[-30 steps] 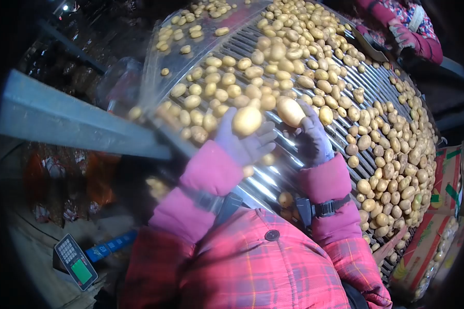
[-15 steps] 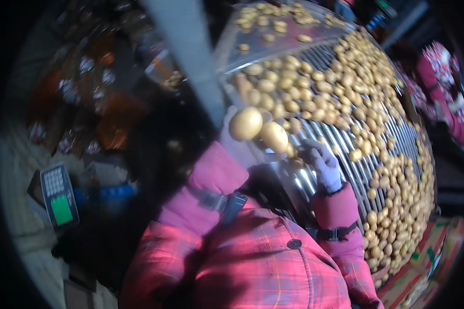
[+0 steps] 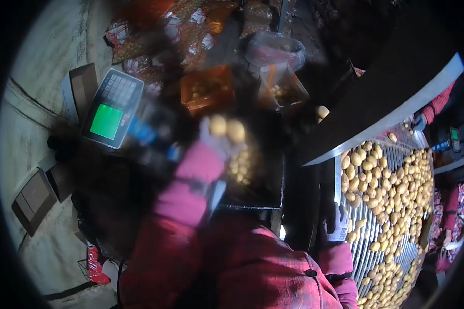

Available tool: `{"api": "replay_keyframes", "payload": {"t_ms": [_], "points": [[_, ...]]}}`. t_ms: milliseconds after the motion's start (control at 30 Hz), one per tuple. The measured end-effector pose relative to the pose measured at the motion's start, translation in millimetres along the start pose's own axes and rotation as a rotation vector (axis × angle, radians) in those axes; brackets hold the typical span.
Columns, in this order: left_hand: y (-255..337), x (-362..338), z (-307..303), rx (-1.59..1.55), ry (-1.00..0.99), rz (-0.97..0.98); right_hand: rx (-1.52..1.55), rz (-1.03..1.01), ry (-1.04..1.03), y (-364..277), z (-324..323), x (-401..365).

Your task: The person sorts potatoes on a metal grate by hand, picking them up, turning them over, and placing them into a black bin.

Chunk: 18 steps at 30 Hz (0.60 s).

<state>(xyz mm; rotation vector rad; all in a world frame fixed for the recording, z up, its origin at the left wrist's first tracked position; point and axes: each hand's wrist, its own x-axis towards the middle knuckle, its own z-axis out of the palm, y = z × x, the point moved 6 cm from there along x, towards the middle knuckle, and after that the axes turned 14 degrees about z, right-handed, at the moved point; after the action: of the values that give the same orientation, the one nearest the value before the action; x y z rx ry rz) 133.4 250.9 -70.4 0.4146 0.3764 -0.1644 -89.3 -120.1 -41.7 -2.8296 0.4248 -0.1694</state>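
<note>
My left hand (image 3: 215, 141), gloved and blurred by motion, holds two large potatoes (image 3: 227, 128) above a dark container. Smaller potatoes (image 3: 239, 167) lie below it inside that container. On the right, my right hand (image 3: 337, 223) in a pale glove rests at the near edge of the metal roller table (image 3: 363, 233), its fingers raised and partly bent. Nothing shows in it, though its palm side is partly hidden. Many potatoes (image 3: 397, 190) are spread over the rollers beside it.
A scale display (image 3: 106, 121) with a green screen stands at left. Behind are an orange crate (image 3: 207, 88), a white box (image 3: 282, 85) and net bags (image 3: 129, 47). A metal beam (image 3: 397, 117) crosses on the right. Other people's sleeves (image 3: 440, 103) show at far right.
The view has turned left. My left hand has carried the two potatoes away from the roller table to over the dark container. My right hand remains by the rollers.
</note>
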Motion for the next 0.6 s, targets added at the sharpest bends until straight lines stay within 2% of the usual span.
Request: {"api": "replay_keyframes", "payload": {"t_ms": [33, 67, 100, 167, 233, 300, 367, 433, 467, 500, 533, 567, 600], "points": [[27, 26, 5, -0.005, -0.026, 0.181, -0.025, 0.030, -0.004, 4, 2, 0], [49, 48, 8, -0.090, -0.060, 0.223, -0.036, 0.068, -0.050, 9, 5, 0], [66, 53, 15, -0.146, 0.121, 0.356, -0.045, 0.069, -0.039, 10, 5, 2], [66, 54, 17, -0.040, 0.178, 0.396, -0.083, 0.065, -0.056, 10, 5, 1], [30, 50, 8, 0.212, 0.155, 0.203, -0.024, 0.049, -0.059, 7, 2, -1], [-19, 46, -3, 0.294, 0.050, -0.010, 0.030, 0.097, -0.045, -12, -14, 2], [-69, 27, 20, 0.420, 0.059, -0.233, -0.020, 0.134, -0.090, -12, -17, 3], [-116, 6, 42, 0.547, -0.169, -0.334, 0.106, 0.129, -0.024, -7, -26, -6], [-143, -11, 54, 0.565, -0.213, -0.425, 0.225, 0.282, -0.161, 2, -33, -10], [-159, -25, 68, 0.679, -0.336, -0.434, 0.370, 0.409, -0.294, 9, -38, -19], [-170, -33, 77, 0.788, -0.454, -0.421, 0.430, 0.439, -0.251, 26, -45, -34], [-213, -2, 39, 0.622, -0.669, -0.709, 0.585, 0.560, -0.285, 52, -44, -53], [-211, -33, 67, 0.771, -0.822, -0.469, 0.725, 0.564, -0.271, 90, -35, -76]]}}
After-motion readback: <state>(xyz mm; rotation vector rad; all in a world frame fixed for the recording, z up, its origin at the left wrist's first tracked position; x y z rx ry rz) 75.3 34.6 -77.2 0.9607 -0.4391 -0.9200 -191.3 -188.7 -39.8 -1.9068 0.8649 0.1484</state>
